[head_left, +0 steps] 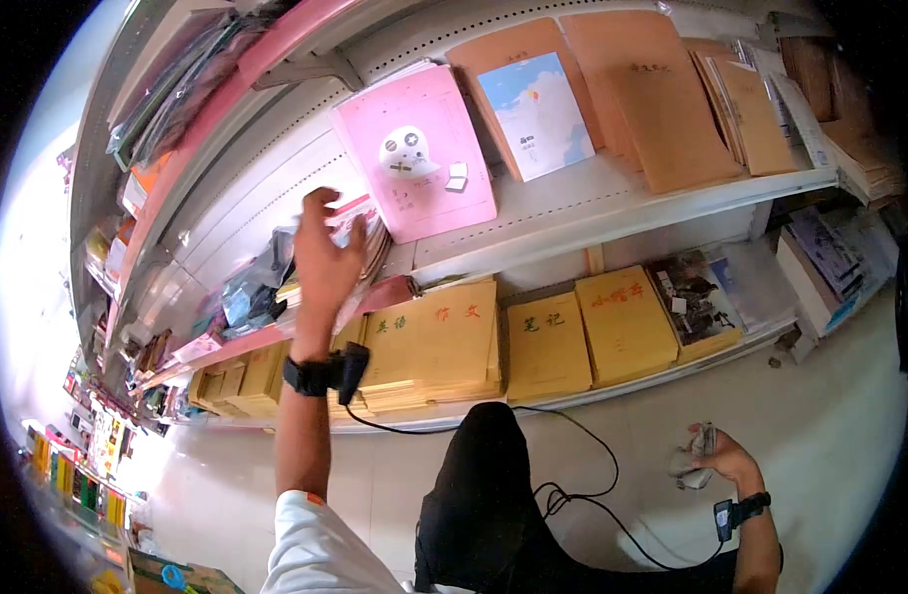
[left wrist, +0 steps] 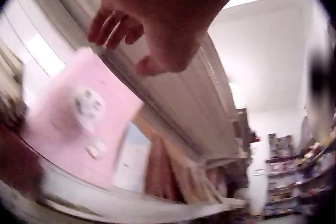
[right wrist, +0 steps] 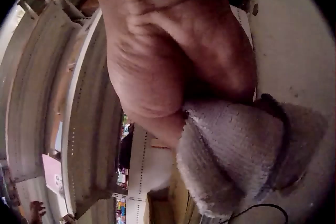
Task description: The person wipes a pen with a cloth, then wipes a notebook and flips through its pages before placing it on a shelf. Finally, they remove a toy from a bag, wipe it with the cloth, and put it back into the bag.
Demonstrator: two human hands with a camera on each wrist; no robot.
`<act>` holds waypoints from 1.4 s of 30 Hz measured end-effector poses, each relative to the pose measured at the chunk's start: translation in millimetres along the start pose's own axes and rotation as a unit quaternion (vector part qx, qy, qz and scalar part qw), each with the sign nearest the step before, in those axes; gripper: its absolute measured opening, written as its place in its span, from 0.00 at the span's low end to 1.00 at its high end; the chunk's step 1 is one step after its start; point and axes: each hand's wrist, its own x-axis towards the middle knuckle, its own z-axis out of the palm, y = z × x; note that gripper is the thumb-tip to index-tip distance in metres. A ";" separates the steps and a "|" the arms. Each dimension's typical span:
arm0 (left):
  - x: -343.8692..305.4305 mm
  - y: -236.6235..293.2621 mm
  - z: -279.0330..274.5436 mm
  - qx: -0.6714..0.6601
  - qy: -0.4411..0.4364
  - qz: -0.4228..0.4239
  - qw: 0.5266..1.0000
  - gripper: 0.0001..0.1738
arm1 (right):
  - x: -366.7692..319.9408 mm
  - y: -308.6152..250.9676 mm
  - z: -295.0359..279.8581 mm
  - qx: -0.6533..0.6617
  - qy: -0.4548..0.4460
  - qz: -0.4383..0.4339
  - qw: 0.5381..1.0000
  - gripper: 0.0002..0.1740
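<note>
My left hand [head_left: 327, 259] is raised in front of the shelf, its fingers loosely bent with nothing between them. Just right of it a pink notebook [head_left: 414, 148] with a white cartoon print leans against the shelf back; the left wrist view shows the same pink notebook [left wrist: 86, 113] below the hand [left wrist: 152, 19]. Low on the right, over the floor, my right hand [head_left: 728, 462] grips a crumpled grey cloth [head_left: 690, 465]. In the right wrist view the knitted cloth [right wrist: 231, 150] bulges out beneath the palm, and its fingers are mostly hidden.
Brown notebooks [head_left: 652, 109] and a blue-and-white notebook [head_left: 538, 114] stand along the upper shelf. Yellow exercise books [head_left: 429, 337] are stacked on the lower shelf. Plastic-wrapped items [head_left: 251, 282] lie to the left. A black cable [head_left: 612, 465] runs over my knee between the wrists.
</note>
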 end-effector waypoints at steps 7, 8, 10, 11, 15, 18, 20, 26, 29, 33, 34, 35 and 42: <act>-35.1 -138.9 5.3 0.067 -0.336 0.020 0.939 0.42 | -9.8 -12.4 9.9 -0.014 0.001 0.022 1.000 0.36; -34.8 -121.6 -2.6 0.077 -0.338 0.006 0.938 0.40 | -6.9 -9.8 8.9 -0.027 0.003 0.023 0.999 0.35; -38.4 -96.0 -13.9 0.096 -0.343 -0.021 0.934 0.35 | -2.6 -3.9 6.6 -0.052 0.009 0.027 0.998 0.33; -41.5 -91.1 -16.3 0.105 -0.322 -0.003 0.941 0.31 | -3.1 -5.8 8.1 -0.057 0.008 0.026 0.998 0.32; -49.6 -91.4 -27.8 0.116 -0.261 0.003 0.958 0.20 | -3.5 -10.1 13.4 -0.008 -0.005 0.024 1.000 0.31; -49.1 -80.9 -32.3 0.146 -0.229 -0.067 0.960 0.14 | -0.1 0.7 8.3 0.005 0.002 0.028 1.000 0.29; -55.4 -90.4 -27.5 0.136 -0.169 -0.008 0.976 0.12 | 0.7 0.7 9.8 -0.012 0.009 0.034 0.999 0.28; -61.5 -127.2 6.9 0.043 -0.183 0.041 0.981 0.25 | -8.3 -1.5 8.3 -0.046 0.024 0.030 0.998 0.29; -58.6 -122.8 16.5 0.076 -0.175 0.027 0.981 0.29 | -20.1 -13.1 11.1 -0.048 0.025 0.031 0.998 0.27; -55.2 -125.5 17.8 0.071 -0.169 0.052 0.982 0.30 | -32.9 -11.9 10.9 -0.188 0.057 0.067 0.978 0.21; -55.5 -126.8 17.9 0.056 -0.171 0.046 0.983 0.30 | -35.4 -11.5 11.9 -0.250 0.065 0.079 0.963 0.20; -55.0 -128.3 17.6 0.041 -0.172 0.041 0.983 0.30 | -34.2 -0.5 6.6 -0.349 0.074 0.107 0.928 0.19; -55.0 -138.6 12.4 -0.053 -0.181 0.033 0.981 0.30 | -22.0 62.6 -45.0 -0.554 0.161 0.200 0.792 0.18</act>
